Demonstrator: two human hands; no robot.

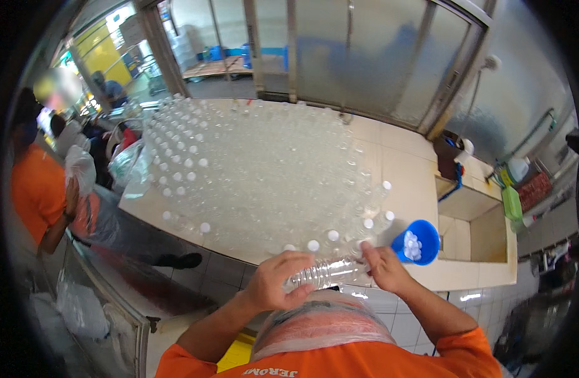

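A clear ribbed plastic bottle [330, 272] lies sideways between my hands at the table's near edge. My left hand [280, 280] is wrapped round one end of it. At the other end, my right hand [385, 268] closes its fingers on the bottle's neck; whether a cap is there is hidden. Just beyond stand a few bottles with white caps, one cap [333, 235] showing clearly. To the right of my right hand, a blue bucket [430, 234] holds loose white caps [412, 246].
Many clear bottles without visible caps [283, 164] fill the tabletop [390, 154]; white-capped ones [176, 151] are massed at the left. A tiled basin [488, 236] is set at the right. Another person in orange [37, 195] stands at the left with plastic bags.
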